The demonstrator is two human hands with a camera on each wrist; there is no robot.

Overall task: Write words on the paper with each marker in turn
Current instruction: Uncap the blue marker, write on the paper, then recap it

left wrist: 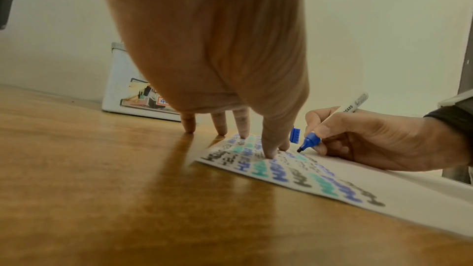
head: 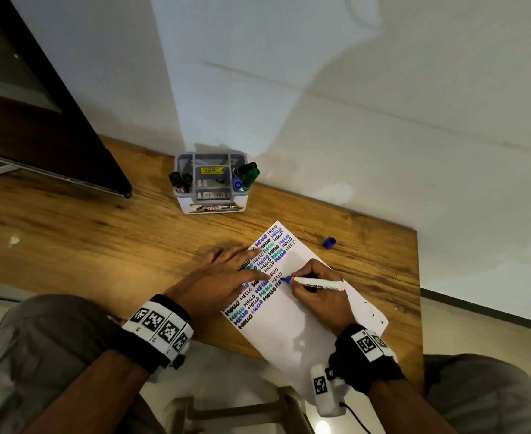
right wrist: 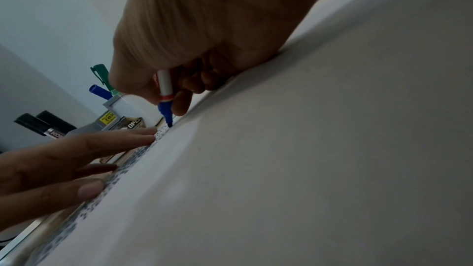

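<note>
A white sheet of paper (head: 292, 327) lies on the wooden table (head: 101, 233), its left part filled with rows of "HELLO" in black, blue and green. My right hand (head: 317, 286) grips a white whiteboard marker (head: 317, 282) with a blue tip, and the tip (left wrist: 299, 150) touches the paper beside the written rows. My left hand (head: 226, 277) lies flat with straight fingers, fingertips (left wrist: 271, 154) pressing the paper's left edge. The marker's blue cap (head: 329, 242) lies on the table to the right of the sheet.
A white organiser box (head: 211, 183) stands at the back by the wall, holding black markers (head: 179, 181) on its left and green and blue markers (head: 247, 178) on its right. A dark panel (head: 38, 120) leans at the far left. The table's right edge runs close to the paper.
</note>
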